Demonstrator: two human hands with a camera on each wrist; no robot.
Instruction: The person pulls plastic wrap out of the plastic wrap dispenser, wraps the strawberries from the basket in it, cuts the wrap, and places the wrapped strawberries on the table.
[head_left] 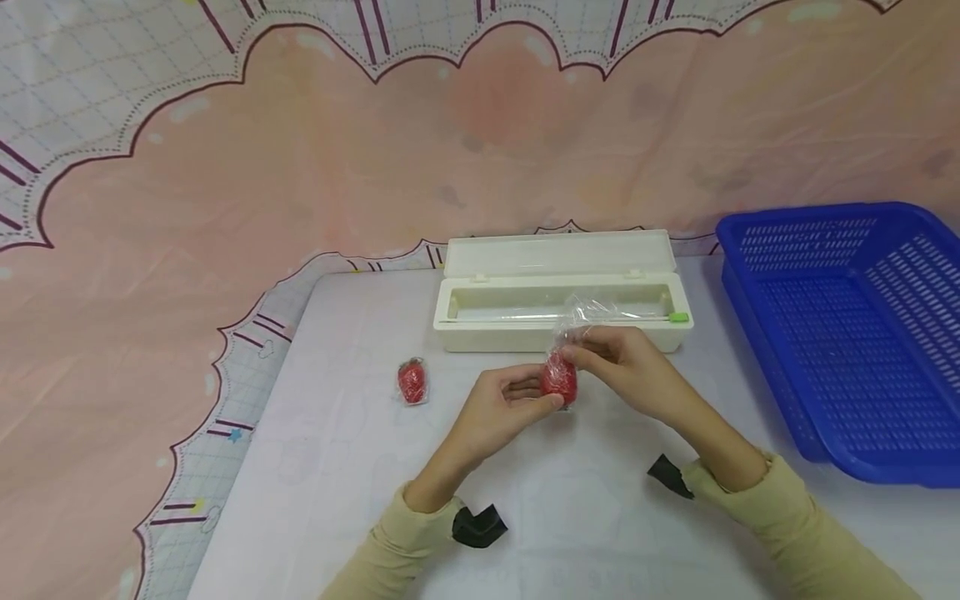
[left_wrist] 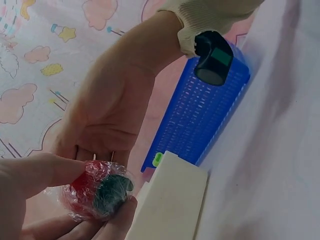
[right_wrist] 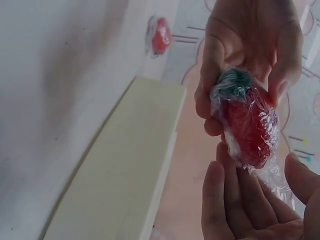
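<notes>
A red strawberry with a green top (head_left: pixel 559 379), wrapped in clear plastic film, is held in front of the white box. My left hand (head_left: pixel 498 408) grips its lower end between thumb and fingers; the green cap (left_wrist: pixel 112 194) faces the left wrist camera. At the strawberry's upper end, my right hand (head_left: pixel 626 367) holds the loose, crumpled plastic wrap (head_left: pixel 581 312) with thumb and fingers. That film trails over the right fingers (right_wrist: pixel 245 200) in the right wrist view. Another wrapped strawberry (head_left: pixel 412 382) lies on the table to the left.
Behind the hands stands a long white wrap dispenser box (head_left: pixel 495 339), lid raised, with a green slider (head_left: pixel 678 317) at its front right. A blue perforated basket (head_left: pixel 772 383) occupies the right side. White cloth (head_left: pixel 330 517) covers the table, and a patterned peach sheet (head_left: pixel 337 167) lies beyond.
</notes>
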